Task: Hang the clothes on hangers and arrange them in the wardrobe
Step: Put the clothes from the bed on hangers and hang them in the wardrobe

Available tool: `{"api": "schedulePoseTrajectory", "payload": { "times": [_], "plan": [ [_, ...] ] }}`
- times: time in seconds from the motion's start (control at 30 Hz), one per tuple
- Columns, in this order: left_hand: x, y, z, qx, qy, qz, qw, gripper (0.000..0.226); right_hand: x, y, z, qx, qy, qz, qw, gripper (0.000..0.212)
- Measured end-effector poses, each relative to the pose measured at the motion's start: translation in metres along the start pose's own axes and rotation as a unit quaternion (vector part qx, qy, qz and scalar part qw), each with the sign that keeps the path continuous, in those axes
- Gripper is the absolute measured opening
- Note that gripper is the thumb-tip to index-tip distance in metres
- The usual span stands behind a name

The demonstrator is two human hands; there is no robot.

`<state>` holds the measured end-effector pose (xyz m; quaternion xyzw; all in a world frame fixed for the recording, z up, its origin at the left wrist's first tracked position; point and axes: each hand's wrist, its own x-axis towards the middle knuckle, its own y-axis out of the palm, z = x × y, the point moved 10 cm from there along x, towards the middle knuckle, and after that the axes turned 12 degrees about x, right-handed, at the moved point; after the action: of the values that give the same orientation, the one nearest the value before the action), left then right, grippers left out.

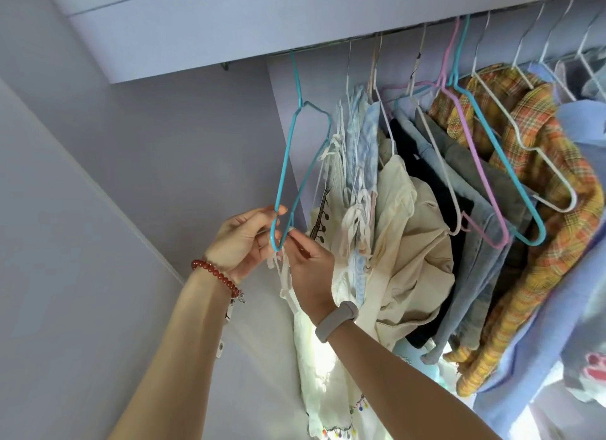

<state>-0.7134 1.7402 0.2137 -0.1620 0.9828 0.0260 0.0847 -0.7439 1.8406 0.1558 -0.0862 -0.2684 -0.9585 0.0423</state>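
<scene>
Both of my forearms are bare, no sleeves showing anywhere. My left hand (241, 243) has a bracelet of round dark-red beads (216, 273) at the wrist, with a small silver charm (241, 297) hanging off it on the inner side. My right hand (310, 269) has a fitness band (336, 321) at the wrist: pale grey strap, smooth, with a slim rounded module. I see no rings on the fingers that show. Nails short and plain.

The blue shirt (570, 275) is cut off right; rail mostly hidden, perhaps.
</scene>
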Motion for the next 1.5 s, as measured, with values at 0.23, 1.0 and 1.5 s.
{"api": "schedulePoseTrajectory", "payload": {
  "times": [0.23,1.0,1.5],
  "plan": [
    [0.000,0.002,0.006,0.000,-0.014,0.002,1.000,0.018,0.012,0.001,-0.001,-0.132,-0.012,0.003,0.991,0.014],
    [0.028,0.051,0.000,0.207,0.139,-0.045,0.967,0.019,0.092,-0.061,0.134,-0.541,-0.061,0.055,0.837,0.057],
    [0.018,-0.051,-0.026,0.356,0.100,-0.233,0.900,0.027,0.065,0.091,0.050,-0.450,0.013,0.294,0.843,0.019]
  ]
}}
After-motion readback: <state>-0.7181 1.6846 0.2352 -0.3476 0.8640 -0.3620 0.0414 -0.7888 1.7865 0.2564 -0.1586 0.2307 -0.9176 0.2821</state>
